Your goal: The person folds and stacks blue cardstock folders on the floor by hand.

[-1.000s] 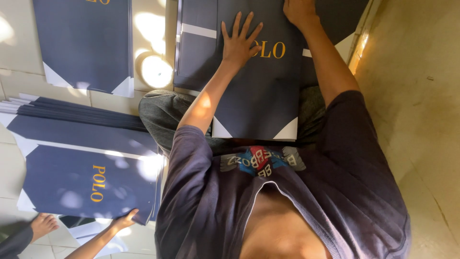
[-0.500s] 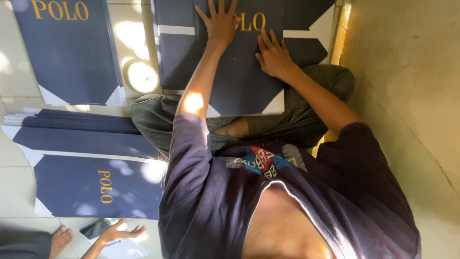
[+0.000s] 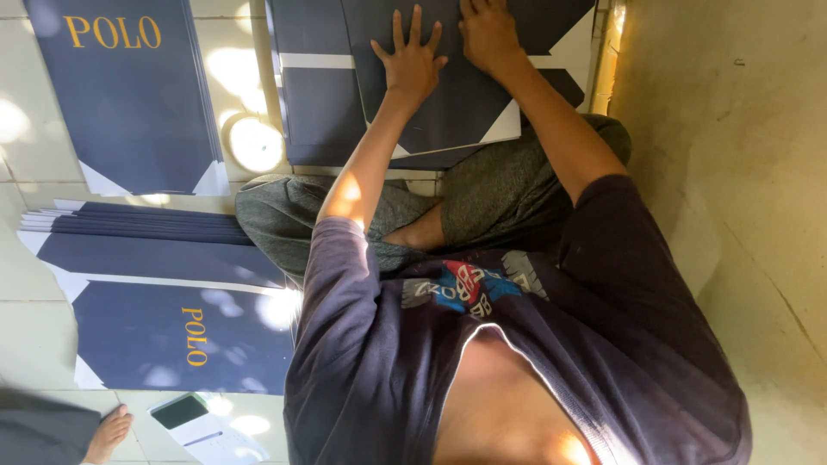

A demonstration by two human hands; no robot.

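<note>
**Pressing flat navy card sheets on a tiled floor**

Sitting cross-legged on the floor (image 3: 34, 336), a person in a dark T-shirt and grey trousers leans forward with both arms stretched out over a large navy sheet (image 3: 448, 112) of card, which lies just past the knees on top of another dark sheet. The left hand (image 3: 412, 65) rests palm down on it with fingers spread wide, gripping nothing. The right hand (image 3: 487, 33) lies just beside it, nearer the sheet's far edge, also flat and open, though its fingertips run out of the top of the view.

The sheet looks thin, light and fairly stiff, with white triangular corners; it would likely crease if bent and slide easily over the sheet below. Lifting by two opposite edges seems the safest way to hold it.

To the person's left, a stack of navy sheets (image 3: 164, 336) with gold lettering is fanned out on the floor, and another pile (image 3: 129, 95) lies farther off. Near the bottom edge lie a small device with a dark screen (image 3: 194, 422) and someone else's bare foot (image 3: 108, 435).
</note>
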